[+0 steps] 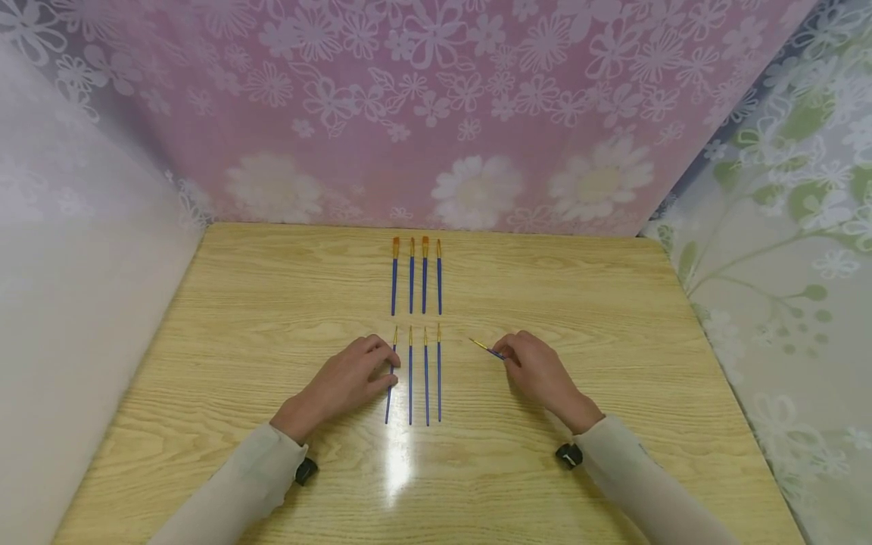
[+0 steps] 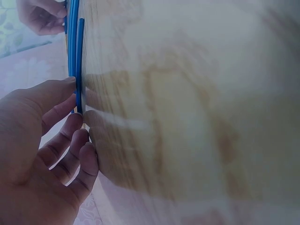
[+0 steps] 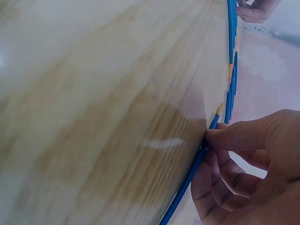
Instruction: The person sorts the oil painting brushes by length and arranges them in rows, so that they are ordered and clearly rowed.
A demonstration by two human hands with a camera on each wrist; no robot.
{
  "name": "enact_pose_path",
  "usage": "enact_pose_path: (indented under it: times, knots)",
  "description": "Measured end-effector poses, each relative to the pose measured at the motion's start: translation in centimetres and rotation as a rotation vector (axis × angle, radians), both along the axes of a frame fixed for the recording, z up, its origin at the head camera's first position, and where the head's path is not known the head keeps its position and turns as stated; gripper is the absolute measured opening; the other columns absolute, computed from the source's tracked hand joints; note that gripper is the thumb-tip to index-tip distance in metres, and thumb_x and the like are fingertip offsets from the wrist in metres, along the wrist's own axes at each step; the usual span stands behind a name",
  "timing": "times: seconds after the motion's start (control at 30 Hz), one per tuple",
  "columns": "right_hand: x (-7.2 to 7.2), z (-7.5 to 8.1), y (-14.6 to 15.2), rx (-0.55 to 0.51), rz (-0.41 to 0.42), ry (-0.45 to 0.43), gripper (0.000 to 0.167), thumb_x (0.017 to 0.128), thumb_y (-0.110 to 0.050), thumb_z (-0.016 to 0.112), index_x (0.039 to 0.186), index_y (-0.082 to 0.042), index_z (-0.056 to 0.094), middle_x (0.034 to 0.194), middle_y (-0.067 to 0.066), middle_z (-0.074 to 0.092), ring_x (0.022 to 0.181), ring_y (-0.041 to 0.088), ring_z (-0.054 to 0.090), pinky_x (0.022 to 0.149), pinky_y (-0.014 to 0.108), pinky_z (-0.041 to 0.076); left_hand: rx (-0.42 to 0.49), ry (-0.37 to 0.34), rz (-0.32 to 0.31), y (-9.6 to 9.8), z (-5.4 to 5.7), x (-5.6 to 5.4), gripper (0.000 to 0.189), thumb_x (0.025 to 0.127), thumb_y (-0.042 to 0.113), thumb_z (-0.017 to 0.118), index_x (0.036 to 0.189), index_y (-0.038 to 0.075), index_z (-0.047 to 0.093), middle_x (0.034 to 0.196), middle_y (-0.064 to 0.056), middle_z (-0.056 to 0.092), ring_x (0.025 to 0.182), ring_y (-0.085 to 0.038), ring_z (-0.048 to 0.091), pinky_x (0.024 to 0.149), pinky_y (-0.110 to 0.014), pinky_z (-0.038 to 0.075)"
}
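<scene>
In the head view my left hand [image 1: 350,376] is at the leftmost paintbrush [image 1: 388,405] of the front row, which slants slightly. In the left wrist view its thumb and fingertips pinch that blue handle [image 2: 79,61] low at the table. My right hand [image 1: 543,371] pinches another thin paintbrush [image 1: 481,344] to the right of the row, its tip pointing left and away. The right wrist view shows thumb and fingers on this blue handle [image 3: 185,183] near the gold end. Several thin brushes, such as the upright one [image 1: 411,386], lie between the hands.
Beyond the front row lies a back row of blue-handled paintbrushes [image 1: 425,284] with orange bristles, some broad and flat. The wooden table [image 1: 579,295] meets a pink flowered backdrop [image 1: 381,144] at its far edge, with patterned sheets at both sides. Light glares off the table's near part.
</scene>
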State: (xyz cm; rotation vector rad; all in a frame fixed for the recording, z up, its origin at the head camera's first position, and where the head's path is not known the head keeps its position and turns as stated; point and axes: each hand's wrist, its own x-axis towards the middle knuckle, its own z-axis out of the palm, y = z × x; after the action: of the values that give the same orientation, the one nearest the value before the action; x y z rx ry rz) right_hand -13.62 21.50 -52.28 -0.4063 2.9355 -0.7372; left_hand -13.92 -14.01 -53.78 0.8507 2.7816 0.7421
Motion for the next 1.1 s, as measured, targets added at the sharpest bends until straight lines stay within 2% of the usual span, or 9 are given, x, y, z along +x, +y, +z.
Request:
enact_pose_path:
  times: [0.23,0.5,0.7,0.87,0.93,1.1]
  knots:
    - [0.2,-0.2,-0.3,0.035,0.015,0.07,0.02,0.096,0.004,0.063,0.109,-0.002,0.076,0.095,0.007,0.07,0.082,0.018,0.059,0.074,0.035,0.053,-0.002,-0.001,-0.004,0.0,-0.1,0.0,0.019,0.105,0.029,0.076,0.121,0.018,0.075,0.131,-0.002,0.067,0.124,-0.023,0.064,0.104,-0.046,0.057]
    - [0.2,0.4,-0.3,-0.008,0.007,0.102,0.02,0.099,0.001,0.065,0.115,0.001,0.076,0.098,0.009,0.067,0.084,0.02,0.063,0.072,0.035,0.056,-0.013,-0.006,-0.002,0.1,0.1,-0.1,0.02,0.105,0.029,0.075,0.122,0.018,0.075,0.133,-0.002,0.067,0.124,-0.024,0.064,0.104,-0.046,0.057]
    - [0.0,0.7,-0.6,-0.061,-0.002,0.017,0.023,0.097,0.001,0.063,0.117,0.0,0.074,0.107,0.011,0.068,0.087,0.018,0.066,0.075,0.035,0.058,-0.01,-0.005,-0.009,0.1,0.3,0.0,0.02,0.106,0.029,0.075,0.122,0.017,0.075,0.133,-0.002,0.067,0.125,-0.024,0.064,0.104,-0.046,0.057]
    - [-0.2,0.8,-1.3,-0.174,-0.012,-0.127,0.027,0.101,-0.004,0.062,0.126,-0.001,0.07,0.11,0.011,0.074,0.089,0.016,0.07,0.076,0.033,0.059,-0.008,0.002,-0.009,0.0,0.3,-0.1,0.02,0.105,0.029,0.075,0.121,0.017,0.075,0.132,-0.002,0.067,0.124,-0.023,0.064,0.104,-0.046,0.057]
    - [-0.1,0.7,-1.8,-0.219,-0.015,-0.173,0.029,0.103,-0.005,0.063,0.132,-0.002,0.067,0.109,0.011,0.074,0.087,0.016,0.071,0.075,0.031,0.057,-0.01,0.001,-0.006,-0.1,0.2,-0.1,0.019,0.105,0.029,0.075,0.121,0.018,0.075,0.132,-0.002,0.067,0.124,-0.023,0.063,0.104,-0.046,0.057]
    - [0.1,0.1,-3.3,-0.279,-0.004,-0.211,0.032,0.105,-0.006,0.066,0.137,-0.006,0.062,0.108,0.011,0.074,0.078,0.012,0.065,0.067,0.026,0.051,-0.011,0.001,-0.005,0.0,0.1,0.0,0.019,0.105,0.029,0.075,0.121,0.018,0.075,0.132,-0.001,0.067,0.124,-0.023,0.064,0.104,-0.045,0.057]
